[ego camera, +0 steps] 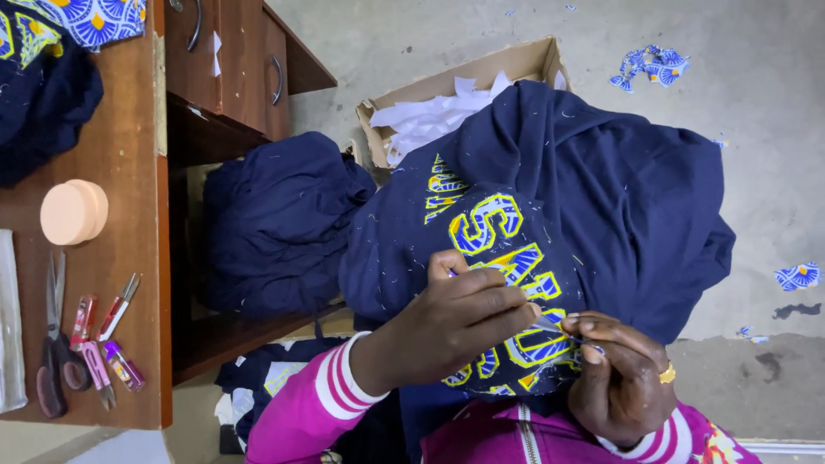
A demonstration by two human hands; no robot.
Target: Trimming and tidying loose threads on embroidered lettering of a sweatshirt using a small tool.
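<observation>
A navy sweatshirt (601,189) lies draped over my lap, with blue patterned letters edged in yellow (503,249) sewn on it. My left hand (460,318) grips a small cutting tool (548,325); its purple end sticks out behind my fingers and its metal tip touches the edge of a letter. My right hand (619,382), with a gold ring on one finger, pinches the fabric right beside that tip. Both sleeves are pink with white stripes.
A wooden desk (120,155) at the left holds scissors (53,344), several small thread snips (103,339) and a round peach container (73,211). A pile of navy garments (275,215) sits beside it. A cardboard box (516,64) of white scraps stands behind. Fabric scraps (649,67) dot the concrete floor.
</observation>
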